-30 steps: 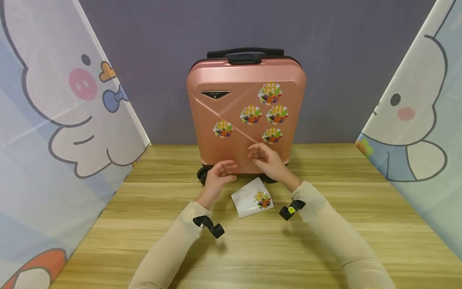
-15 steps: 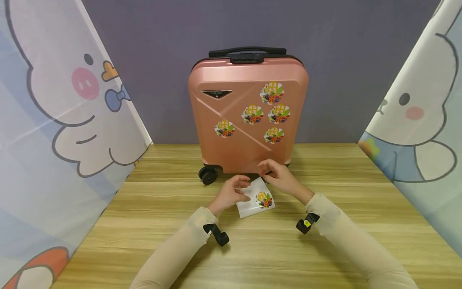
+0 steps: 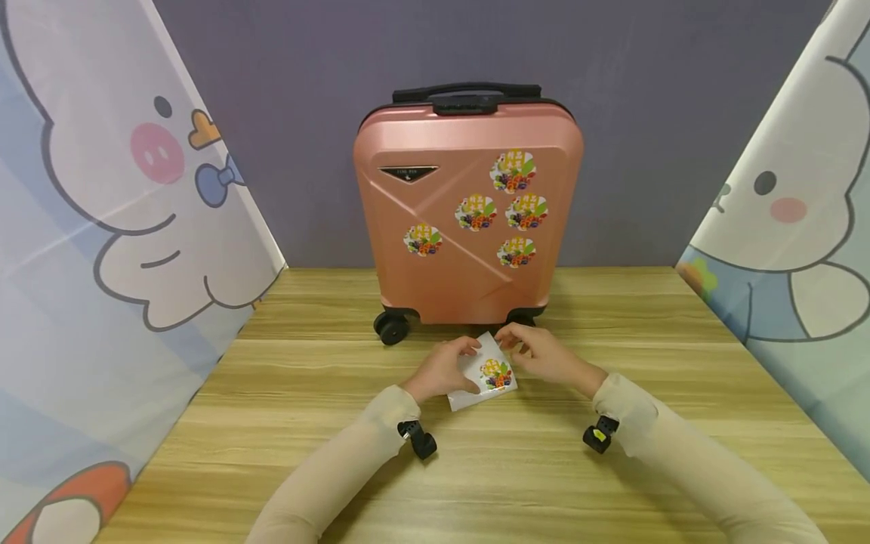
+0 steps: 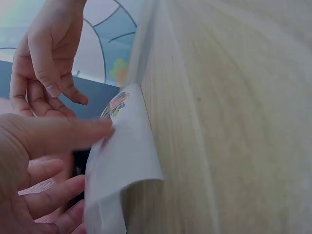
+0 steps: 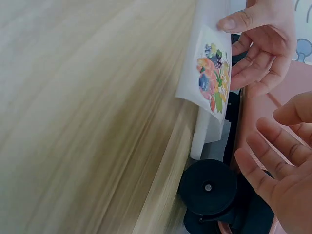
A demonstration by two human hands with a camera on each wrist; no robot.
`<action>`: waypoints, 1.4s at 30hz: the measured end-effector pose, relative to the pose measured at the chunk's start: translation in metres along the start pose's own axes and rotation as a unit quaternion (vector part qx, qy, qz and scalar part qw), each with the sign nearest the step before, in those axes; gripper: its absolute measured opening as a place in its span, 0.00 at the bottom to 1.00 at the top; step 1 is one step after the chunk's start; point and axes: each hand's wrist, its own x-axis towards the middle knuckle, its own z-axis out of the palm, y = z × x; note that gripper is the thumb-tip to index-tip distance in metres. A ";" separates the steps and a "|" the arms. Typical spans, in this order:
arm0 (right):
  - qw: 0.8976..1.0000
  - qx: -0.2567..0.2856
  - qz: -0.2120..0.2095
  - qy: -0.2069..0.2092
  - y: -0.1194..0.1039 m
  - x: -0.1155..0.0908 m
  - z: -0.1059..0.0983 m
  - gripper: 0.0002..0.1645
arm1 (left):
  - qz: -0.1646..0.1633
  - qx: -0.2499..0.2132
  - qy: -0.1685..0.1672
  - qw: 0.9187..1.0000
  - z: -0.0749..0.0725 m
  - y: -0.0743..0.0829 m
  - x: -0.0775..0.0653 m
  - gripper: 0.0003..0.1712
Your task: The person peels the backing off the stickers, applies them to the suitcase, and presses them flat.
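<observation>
A white sticker sheet [image 3: 459, 399] with curled edges lies on the table in front of a pink suitcase [image 3: 462, 291]. One round fruit sticker [image 3: 496, 373] sits on the sheet's right part. My left hand [image 3: 443, 369] is at the sheet's left side, thumb and fingers spread apart; in the left wrist view its blurred thumb reaches across the sheet [image 4: 129, 146]. Beside the sheet's right edge is my right hand [image 3: 544, 357], its fingers loosely bent and holding nothing. In the right wrist view, the right hand's fingers [image 5: 273, 151] stand apart from the sheet.
Several matching fruit stickers [image 3: 476, 212] are on the suitcase's front, below a black handle [image 3: 466, 92]. Its black wheel [image 3: 391, 329] rests on the wooden table [image 3: 326, 302]. Cartoon-printed panels flank both sides, and a grey wall [image 3: 272, 113] stands behind.
Both hands have come down from in front of the suitcase to the sticker sheet. The left moved right and toward the person, onto the sheet; the right moved right and down beside it.
</observation>
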 end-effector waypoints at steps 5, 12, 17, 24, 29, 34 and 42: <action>0.999 -0.050 0.006 -0.018 0.000 -0.003 0.003 0.20 | -0.012 -0.012 -0.009 1.000 0.000 -0.001 0.000 0.42; 0.997 -0.070 0.014 -0.027 -0.004 -0.005 0.006 0.21 | -0.033 -0.058 -0.017 0.998 -0.003 -0.005 0.001 0.39; 0.996 -0.083 0.007 -0.026 -0.008 -0.003 0.009 0.21 | -0.042 -0.098 -0.012 0.994 -0.006 -0.006 0.000 0.37; 0.996 -0.087 -0.012 -0.014 -0.014 0.002 0.015 0.21 | -0.058 -0.144 -0.004 0.988 -0.012 -0.001 -0.001 0.37; 0.994 -0.104 -0.036 0.009 -0.018 0.006 0.019 0.20 | -0.053 -0.165 0.009 0.985 -0.015 -0.003 -0.001 0.36; 0.988 -0.126 -0.071 0.052 -0.023 0.010 0.019 0.19 | -0.034 -0.171 0.022 0.984 -0.022 0.000 -0.003 0.35; 0.981 -0.160 -0.076 0.073 -0.031 0.017 0.015 0.16 | -0.018 -0.170 0.022 0.985 -0.029 0.009 -0.003 0.34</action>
